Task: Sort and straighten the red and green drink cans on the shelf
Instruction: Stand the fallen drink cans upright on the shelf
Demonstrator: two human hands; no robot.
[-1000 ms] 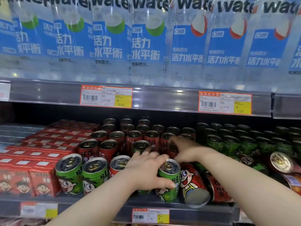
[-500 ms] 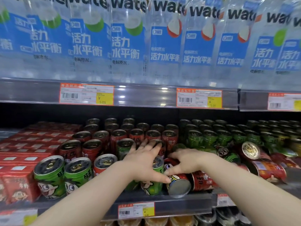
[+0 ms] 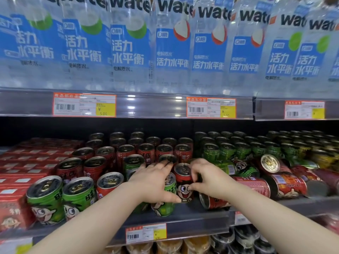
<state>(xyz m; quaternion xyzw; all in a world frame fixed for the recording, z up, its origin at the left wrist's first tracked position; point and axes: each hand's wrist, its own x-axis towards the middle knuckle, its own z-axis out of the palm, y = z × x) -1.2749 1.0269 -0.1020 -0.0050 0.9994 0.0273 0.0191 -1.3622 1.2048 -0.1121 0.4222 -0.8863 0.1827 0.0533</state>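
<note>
The red can (image 3: 183, 192), on its side a moment earlier, now stands upright at the front of the shelf (image 3: 192, 219), just beside the green can (image 3: 163, 208). Toppled red cans (image 3: 253, 186) lie to its right. Left hand (image 3: 154, 182) grasps the green can, right hand (image 3: 212, 180) the red can.

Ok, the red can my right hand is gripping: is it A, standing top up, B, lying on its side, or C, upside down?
A: the red can in the right hand stands with its pull-tab top facing up, beside the green can the left hand holds.
</note>
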